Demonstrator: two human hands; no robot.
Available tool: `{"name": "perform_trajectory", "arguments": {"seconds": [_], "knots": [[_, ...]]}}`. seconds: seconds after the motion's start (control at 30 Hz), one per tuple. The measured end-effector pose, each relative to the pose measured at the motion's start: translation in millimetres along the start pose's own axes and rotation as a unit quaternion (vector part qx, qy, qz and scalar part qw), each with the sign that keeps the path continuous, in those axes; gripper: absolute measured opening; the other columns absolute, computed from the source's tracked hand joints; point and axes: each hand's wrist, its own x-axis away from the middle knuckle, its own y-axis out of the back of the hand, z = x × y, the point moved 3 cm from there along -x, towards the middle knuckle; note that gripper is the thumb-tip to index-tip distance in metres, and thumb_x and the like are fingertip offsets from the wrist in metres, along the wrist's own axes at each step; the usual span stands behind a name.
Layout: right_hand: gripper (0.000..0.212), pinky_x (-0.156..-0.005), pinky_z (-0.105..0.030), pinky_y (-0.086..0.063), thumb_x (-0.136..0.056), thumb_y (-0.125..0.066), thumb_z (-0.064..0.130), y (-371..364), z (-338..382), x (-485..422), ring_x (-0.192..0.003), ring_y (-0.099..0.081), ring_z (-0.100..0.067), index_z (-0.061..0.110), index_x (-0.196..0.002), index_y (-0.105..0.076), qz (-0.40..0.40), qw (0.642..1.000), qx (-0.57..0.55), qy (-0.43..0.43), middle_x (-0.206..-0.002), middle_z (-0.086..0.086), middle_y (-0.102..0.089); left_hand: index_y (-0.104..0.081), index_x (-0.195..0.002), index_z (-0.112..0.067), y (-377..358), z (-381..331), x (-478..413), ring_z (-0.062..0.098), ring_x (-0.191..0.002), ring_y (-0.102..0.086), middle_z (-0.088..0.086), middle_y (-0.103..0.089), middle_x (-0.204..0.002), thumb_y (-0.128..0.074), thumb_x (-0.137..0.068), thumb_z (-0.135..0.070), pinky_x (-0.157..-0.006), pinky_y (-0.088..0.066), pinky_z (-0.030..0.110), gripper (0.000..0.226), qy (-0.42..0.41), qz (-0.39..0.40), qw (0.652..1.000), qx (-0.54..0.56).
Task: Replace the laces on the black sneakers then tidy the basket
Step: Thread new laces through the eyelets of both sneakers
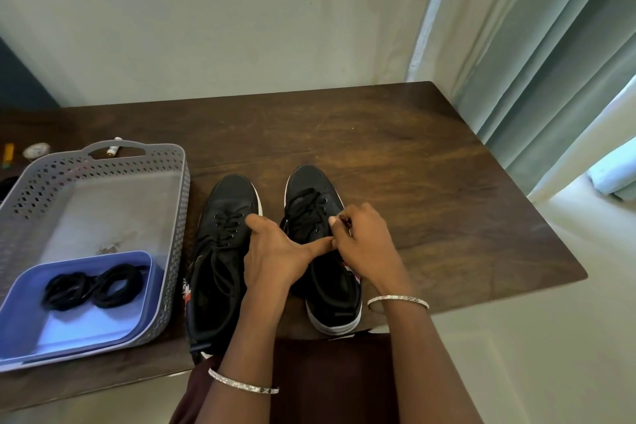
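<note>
my right hand (358, 237) pinches the lace (306, 208) on the right sneaker (311, 181) | left hand (275, 251) braces it, can't tell its grip | lace is soft, floppy, best grabbed near its tip

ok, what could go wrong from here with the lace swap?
1. The right hand pinches the lace on the right sneaker, whose heel sits near the front edge of the table; a hard tug could drag it off.
2. The left sneaker seems to overhang that edge already, so a knock might tip it.
3. The coiled laces in the blue tray are black too; old and new could get mixed.
</note>
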Motion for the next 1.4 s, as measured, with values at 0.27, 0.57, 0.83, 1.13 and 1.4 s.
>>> {"name": "perform_trajectory", "arguments": {"seconds": [0.27, 0.57, 0.83, 1.13, 1.4], "knots": [[0.024, -0.075, -0.027, -0.049, -0.105, -0.044, 0.021, 24.2, 18.9, 6.6, -0.097, -0.065, -0.021, 0.012, -0.091, -0.061, 0.013, 0.86, -0.509, 0.02, -0.099, -0.007, -0.071, -0.024, -0.114, -0.019, 0.4, -0.1, -1.5, 0.027, -0.106, -0.057, -0.003, -0.044, -0.112, -0.084, -0.041, -0.074, -0.073, -0.048, 0.037, 0.11, 0.0, 0.015, 0.999, 0.028], [0.021, -0.055, -0.028, -0.048, -0.093, -0.063, 0.044, 21.5, 2.8, 6.7, -0.061, -0.058, -0.008, 0.024, -0.092, -0.058, -0.033, 0.967, -0.239, -0.082, -0.072, 0.008, -0.064, -0.03, -0.111, -0.023, -1.1, 2.3, -6.6, 0.02, -0.098, -0.058, -0.006, -0.049, -0.101, -0.085, -0.045, -0.071, -0.087, -0.054, 0.045, 0.098, -0.025, 0.044, 0.997, 0.056], [0.023, -0.073, -0.03, -0.04, -0.1, -0.054, 0.022, 3.9, 2.1, -1.5, -0.081, -0.054, -0.012, 0.018, -0.077, -0.055, 0.007, 0.997, -0.082, -0.01, -0.09, -0.003, -0.058, -0.033, -0.108, -0.023, -3.4, 3.2, -9.6, 0.019, -0.099, -0.058, -0.007, -0.05, -0.102, -0.088, -0.047, -0.066, -0.088, -0.054, 0.044, 0.092, -0.033, 0.049, 0.996, 0.07], [0.021, -0.073, -0.029, -0.05, -0.103, -0.039, 0.025, 49.2, 22.3, 14.6, -0.075, -0.057, -0.019, 0.013, -0.093, -0.053, 0.02, 0.689, -0.724, 0.003, -0.069, -0.002, -0.052, -0.026, -0.112, -0.023, -2.8, 4.6, -9.2, 0.022, -0.101, -0.056, 0.0, -0.049, -0.109, -0.089, -0.044, -0.064, -0.09, -0.053, 0.045, 0.102, 0.004, 0.079, 0.992, 0.098], [0.027, -0.061, -0.029, -0.048, -0.089, -0.064, 0.054, 14.8, -1.5, 7.5, -0.069, -0.063, -0.007, 0.027, -0.093, -0.062, 0.015, 0.995, -0.085, -0.054, -0.076, 0.007, -0.067, -0.032, -0.109, -0.025, -1.9, 1.7, -6.7, 0.016, -0.094, -0.058, -0.008, -0.051, -0.099, -0.089, -0.05, -0.061, -0.083, -0.054, 0.039, 0.09, -0.008, 0.072, 0.993, 0.093]]}}
